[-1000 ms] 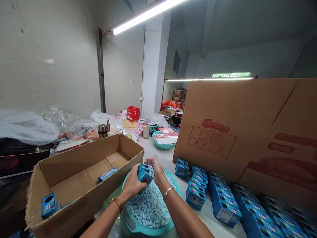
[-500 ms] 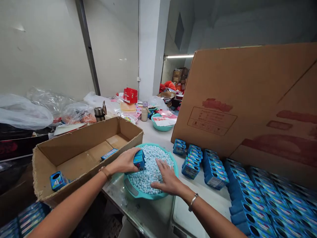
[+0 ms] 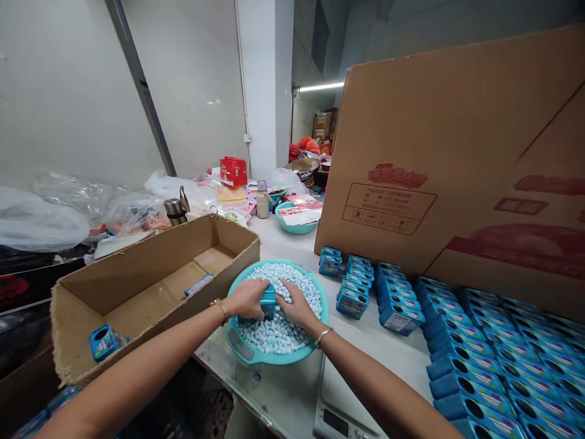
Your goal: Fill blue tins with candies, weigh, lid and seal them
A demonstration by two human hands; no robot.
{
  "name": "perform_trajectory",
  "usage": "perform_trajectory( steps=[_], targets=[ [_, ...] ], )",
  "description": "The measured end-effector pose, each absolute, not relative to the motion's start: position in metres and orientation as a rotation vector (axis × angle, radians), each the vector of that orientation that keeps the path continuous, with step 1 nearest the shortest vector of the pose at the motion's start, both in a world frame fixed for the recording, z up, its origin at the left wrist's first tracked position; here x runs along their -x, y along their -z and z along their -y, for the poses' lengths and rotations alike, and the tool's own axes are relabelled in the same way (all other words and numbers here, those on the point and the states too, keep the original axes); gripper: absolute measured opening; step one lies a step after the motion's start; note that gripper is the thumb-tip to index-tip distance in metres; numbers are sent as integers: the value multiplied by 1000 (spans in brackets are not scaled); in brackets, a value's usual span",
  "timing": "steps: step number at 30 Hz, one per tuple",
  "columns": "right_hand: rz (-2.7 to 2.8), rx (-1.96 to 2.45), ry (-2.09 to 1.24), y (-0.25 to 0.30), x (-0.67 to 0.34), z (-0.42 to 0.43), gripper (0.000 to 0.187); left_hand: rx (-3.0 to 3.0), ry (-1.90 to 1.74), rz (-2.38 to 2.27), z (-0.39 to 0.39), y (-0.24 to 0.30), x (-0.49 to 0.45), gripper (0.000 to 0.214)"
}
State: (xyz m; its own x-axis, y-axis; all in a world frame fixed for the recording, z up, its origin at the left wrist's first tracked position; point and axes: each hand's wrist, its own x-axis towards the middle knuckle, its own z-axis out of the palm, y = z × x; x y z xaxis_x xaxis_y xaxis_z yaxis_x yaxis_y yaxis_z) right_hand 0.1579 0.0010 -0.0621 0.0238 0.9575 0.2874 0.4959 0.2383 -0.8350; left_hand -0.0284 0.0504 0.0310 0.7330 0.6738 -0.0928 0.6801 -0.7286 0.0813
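A round turquoise basin (image 3: 274, 358) full of small pale blue-white pellets (image 3: 290, 338) stands on the table in front of me. My left hand (image 3: 250, 299) is closed around a small blue box (image 3: 268, 302), held low over the pellets; whether there is more than one box in the grip is unclear. Just to its right, my right hand (image 3: 299, 310) reaches into the basin with thumb and fingers apart, its fingertips at the pellets close beside the box. Any pellets under the palm are hidden.
A long open carton (image 3: 150, 299) on the left contains a few blue boxes (image 3: 104, 341). Rows of blue boxes with round holes (image 3: 475, 366) fill the right side, before a large upright cardboard box (image 3: 457, 152). A digital scale (image 3: 340, 405) lies near the front edge.
My right hand has moved left and lowered toward the box in my left hand, its fingers less spread. The left hand has shifted slightly right. The camera view has tilted a little.
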Motion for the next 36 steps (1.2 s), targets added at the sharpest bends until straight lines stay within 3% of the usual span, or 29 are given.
perform_trajectory(
  steps=[3,9,17,30,36],
  targets=[
    [1241,1251,-800,58,-152,-10,40,-2748,-77,-1175,-47,-23,27,76],
    [554,1029,-1070,37,-137,-27,25,-2537,-583,-1323,-30,-2,25,78],
    [582,955,-1163,-18,-134,-53,24,-1953,-1262,-1413,-12,16,10,81],
    [611,1029,-1130,-33,-126,-58,16,-2000,-1325,-1369,-17,14,6,75],
    [626,1069,-1091,-29,-129,-58,16,-2128,-1190,-1345,-23,3,10,74]
  ],
)
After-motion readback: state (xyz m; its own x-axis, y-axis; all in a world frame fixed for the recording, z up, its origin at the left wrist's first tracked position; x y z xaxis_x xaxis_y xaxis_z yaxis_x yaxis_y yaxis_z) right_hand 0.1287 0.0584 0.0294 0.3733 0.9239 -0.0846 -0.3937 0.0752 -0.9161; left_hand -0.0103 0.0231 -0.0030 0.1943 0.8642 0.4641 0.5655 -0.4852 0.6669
